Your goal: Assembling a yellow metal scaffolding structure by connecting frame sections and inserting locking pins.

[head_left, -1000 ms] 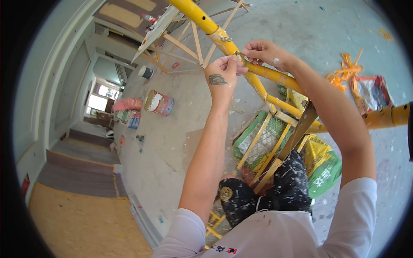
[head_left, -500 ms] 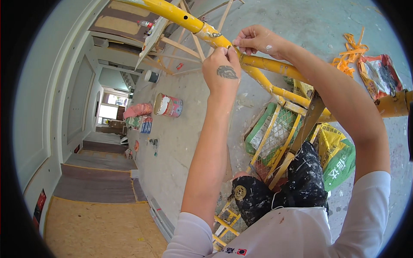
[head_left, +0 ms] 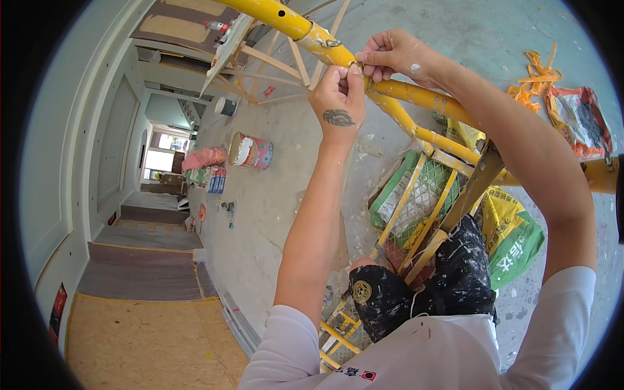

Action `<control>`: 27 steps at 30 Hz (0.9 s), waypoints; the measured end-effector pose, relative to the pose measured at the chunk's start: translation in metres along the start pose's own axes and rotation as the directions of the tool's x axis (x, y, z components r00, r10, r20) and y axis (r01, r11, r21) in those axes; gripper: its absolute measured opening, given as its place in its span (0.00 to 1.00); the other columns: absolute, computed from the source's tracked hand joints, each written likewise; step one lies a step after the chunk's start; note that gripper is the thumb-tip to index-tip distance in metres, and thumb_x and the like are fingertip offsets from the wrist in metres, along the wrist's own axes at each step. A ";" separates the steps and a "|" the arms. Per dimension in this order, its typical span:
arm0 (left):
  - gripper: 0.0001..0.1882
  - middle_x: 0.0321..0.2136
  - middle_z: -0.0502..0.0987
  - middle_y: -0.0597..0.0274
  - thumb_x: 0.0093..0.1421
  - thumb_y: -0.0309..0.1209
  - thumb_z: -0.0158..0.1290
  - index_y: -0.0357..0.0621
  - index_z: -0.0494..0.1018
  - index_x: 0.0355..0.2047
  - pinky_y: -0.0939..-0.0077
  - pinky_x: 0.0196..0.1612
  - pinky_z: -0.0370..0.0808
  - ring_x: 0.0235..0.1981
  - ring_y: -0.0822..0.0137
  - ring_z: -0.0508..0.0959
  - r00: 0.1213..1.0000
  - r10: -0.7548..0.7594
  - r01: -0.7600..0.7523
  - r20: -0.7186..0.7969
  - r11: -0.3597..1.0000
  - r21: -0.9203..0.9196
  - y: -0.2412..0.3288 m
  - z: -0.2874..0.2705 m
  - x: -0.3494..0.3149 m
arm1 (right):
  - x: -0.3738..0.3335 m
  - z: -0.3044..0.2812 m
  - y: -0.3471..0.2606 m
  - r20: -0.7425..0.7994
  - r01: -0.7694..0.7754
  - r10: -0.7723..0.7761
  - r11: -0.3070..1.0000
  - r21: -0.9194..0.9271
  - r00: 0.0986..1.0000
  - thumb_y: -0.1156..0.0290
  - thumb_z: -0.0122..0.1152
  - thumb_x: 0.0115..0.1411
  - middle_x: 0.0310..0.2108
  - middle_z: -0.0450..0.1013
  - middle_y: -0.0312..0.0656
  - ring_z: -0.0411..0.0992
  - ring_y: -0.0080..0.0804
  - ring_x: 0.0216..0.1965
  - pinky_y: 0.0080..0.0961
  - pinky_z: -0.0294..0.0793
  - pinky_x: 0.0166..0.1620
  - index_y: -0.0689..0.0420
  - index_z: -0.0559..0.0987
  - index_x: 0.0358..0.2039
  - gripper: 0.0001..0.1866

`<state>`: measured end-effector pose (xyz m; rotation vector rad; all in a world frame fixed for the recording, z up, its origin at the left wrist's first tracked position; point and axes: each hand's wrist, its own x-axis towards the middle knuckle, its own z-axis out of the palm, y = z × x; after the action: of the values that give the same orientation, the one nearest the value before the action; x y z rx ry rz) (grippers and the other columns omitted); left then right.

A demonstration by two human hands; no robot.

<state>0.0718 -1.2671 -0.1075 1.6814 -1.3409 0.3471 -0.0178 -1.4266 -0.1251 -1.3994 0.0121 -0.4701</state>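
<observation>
Both hands are raised to a joint on a paint-spattered yellow scaffold frame (head_left: 398,112). My left hand (head_left: 339,101), with a dark tattoo on its back, is closed in a pinch against the near side of the joint. My right hand (head_left: 398,58), a white smear on its skin, pinches just beyond it, fingertips almost touching the left thumb. Whatever small thing lies between the fingertips is too hidden to name. A metal ring-like fastener (head_left: 331,43) hangs on the yellow tube (head_left: 276,16) just up-left of my hands.
Below the frame are a mesh platform (head_left: 422,201) and green and yellow bags (head_left: 513,240). Orange straps (head_left: 534,78) and an open sack (head_left: 578,120) lie far right. A paint bucket (head_left: 252,151) and a wooden trestle (head_left: 276,65) stand left. Covered steps (head_left: 143,270) run along the wall.
My left thumb has come up closer to the right fingertips at the joint. The view has shifted slightly; both hands stay at the same spot on the frame.
</observation>
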 end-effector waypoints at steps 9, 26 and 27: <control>0.11 0.19 0.74 0.70 0.65 0.28 0.56 0.36 0.73 0.27 0.85 0.24 0.68 0.20 0.83 0.71 0.996 0.091 -0.091 0.004 0.996 0.018 -0.010 -0.006 0.003 | -0.003 0.007 -0.005 -0.034 0.059 -0.062 0.994 -0.089 0.997 0.66 0.62 0.66 0.25 0.77 0.36 0.75 0.19 0.25 0.16 0.74 0.30 0.60 0.77 0.32 0.10; 0.12 0.17 0.72 0.71 0.66 0.29 0.55 0.38 0.72 0.26 0.85 0.25 0.67 0.20 0.83 0.70 0.991 0.131 -0.130 -0.015 0.991 0.040 -0.015 -0.004 -0.001 | 0.004 0.006 0.003 0.023 -0.041 0.039 0.993 0.108 0.999 0.66 0.63 0.65 0.24 0.74 0.33 0.69 0.19 0.24 0.16 0.71 0.30 0.59 0.79 0.33 0.09; 0.12 0.17 0.72 0.71 0.66 0.29 0.55 0.38 0.72 0.26 0.85 0.25 0.67 0.20 0.83 0.70 0.991 0.129 -0.128 -0.016 0.991 0.040 -0.018 -0.005 0.000 | 0.008 0.007 0.005 0.024 -0.043 0.040 0.993 0.107 0.999 0.66 0.63 0.65 0.24 0.74 0.33 0.69 0.19 0.24 0.16 0.71 0.30 0.59 0.79 0.33 0.09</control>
<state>0.0893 -1.2634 -0.1140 1.6231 -1.4408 0.4653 -0.0069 -1.4219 -0.1259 -1.2965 -0.0020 -0.4147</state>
